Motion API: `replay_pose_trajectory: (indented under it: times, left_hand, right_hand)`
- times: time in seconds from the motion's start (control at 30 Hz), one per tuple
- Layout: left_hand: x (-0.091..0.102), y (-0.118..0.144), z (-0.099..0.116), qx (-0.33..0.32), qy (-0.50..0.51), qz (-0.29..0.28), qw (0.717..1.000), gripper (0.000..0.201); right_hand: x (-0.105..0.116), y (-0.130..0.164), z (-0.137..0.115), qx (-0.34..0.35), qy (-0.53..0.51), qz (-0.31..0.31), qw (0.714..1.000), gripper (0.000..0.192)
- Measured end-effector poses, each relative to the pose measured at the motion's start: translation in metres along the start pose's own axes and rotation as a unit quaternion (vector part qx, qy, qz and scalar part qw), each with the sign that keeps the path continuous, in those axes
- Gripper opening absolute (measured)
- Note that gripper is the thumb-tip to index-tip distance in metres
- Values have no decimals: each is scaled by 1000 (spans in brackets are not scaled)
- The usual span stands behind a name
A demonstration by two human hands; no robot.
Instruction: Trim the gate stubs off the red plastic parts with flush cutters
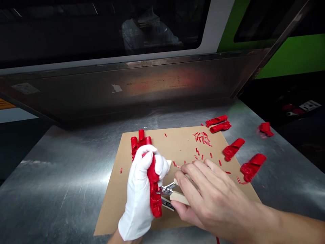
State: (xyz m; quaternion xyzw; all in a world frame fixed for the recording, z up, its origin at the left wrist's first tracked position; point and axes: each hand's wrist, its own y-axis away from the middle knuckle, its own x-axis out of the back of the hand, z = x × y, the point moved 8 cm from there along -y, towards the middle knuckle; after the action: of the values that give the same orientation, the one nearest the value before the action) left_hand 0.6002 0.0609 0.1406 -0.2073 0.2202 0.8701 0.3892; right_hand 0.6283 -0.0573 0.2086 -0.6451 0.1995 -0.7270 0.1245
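from the head camera, your left hand [142, 189], in a white glove, is curled shut around a red plastic part [153, 189], gripping it upright over the near side of the cardboard sheet [177, 145]. the gloved fingers wrap the part's upper half and the thumb presses against its side; its lower end sticks out below your fist. behind the glove, a cluster of more red pieces [139, 140] stands up near the sheet's far left corner; whether they join the gripped part or sit apart you cannot tell.

your bare right hand [210, 196] holds a small pair of cutters [172, 191] with pale handles, the fingers folded over the handles and pressed together. the metal jaws point left and sit right against the red part, about at its middle; whether they are biting it is too small to tell.

small red offcuts [201, 138] are scattered over the sheet, thickest toward the far right corner. more red parts lie to your right: a pair of red parts [218, 123] at the sheet's far right corner, two loose red parts [243, 157] just off its right edge, and a lone red part [265, 128] farther out on the steel table [63, 176].

a dark machine window [101, 30] spans the view beyond the table.
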Motion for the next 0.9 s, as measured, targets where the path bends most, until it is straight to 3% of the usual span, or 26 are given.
replay_pose_trajectory:
  times: [0.17,0.5,0.9]
  left_hand:
    - [-7,-5,-2,-2,6,-23,1000,23]
    - [-13,-15,-11,-1,14,-16,1000,19]
    - [-23,-16,-11,17,44,-33,998,15]
  right_hand:
    - [-5,3,3,-5,1,-2,1000,32]
    - [-16,9,11,11,-2,25,1000,36]
    - [0,8,20,-24,-8,13,1000,27]
